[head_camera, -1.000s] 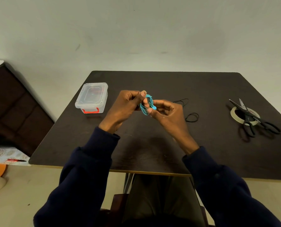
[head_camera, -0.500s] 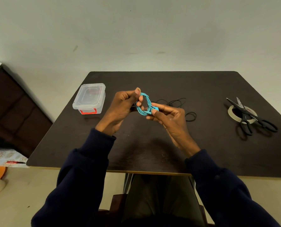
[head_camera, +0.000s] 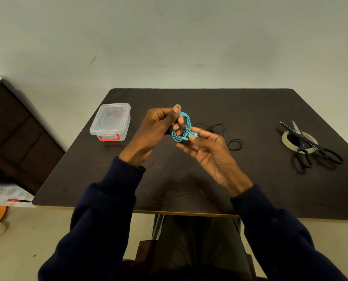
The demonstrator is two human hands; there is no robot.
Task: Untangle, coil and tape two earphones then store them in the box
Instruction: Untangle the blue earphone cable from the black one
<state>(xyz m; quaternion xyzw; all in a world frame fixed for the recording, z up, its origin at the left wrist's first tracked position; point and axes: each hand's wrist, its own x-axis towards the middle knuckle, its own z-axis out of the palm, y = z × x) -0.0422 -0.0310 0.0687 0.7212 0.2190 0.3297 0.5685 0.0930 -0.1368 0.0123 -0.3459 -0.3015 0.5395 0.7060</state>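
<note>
Tabletop (head_camera: 189, 179), right of the box (head_camera: 110, 121): left hand (head_camera: 155, 130) pinches the likely springy coil (head_camera: 186, 122) across its loops, right hand (head_camera: 211, 151) its tail.

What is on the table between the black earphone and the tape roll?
Nothing; in the head view only bare table separates the black earphone from the tape roll.

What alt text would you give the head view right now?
The left hand grips a coiled blue earphone above a dark table while the right hand pinches its end. A black earphone lies behind; closed clear box left, scissors on tape roll right.
</note>
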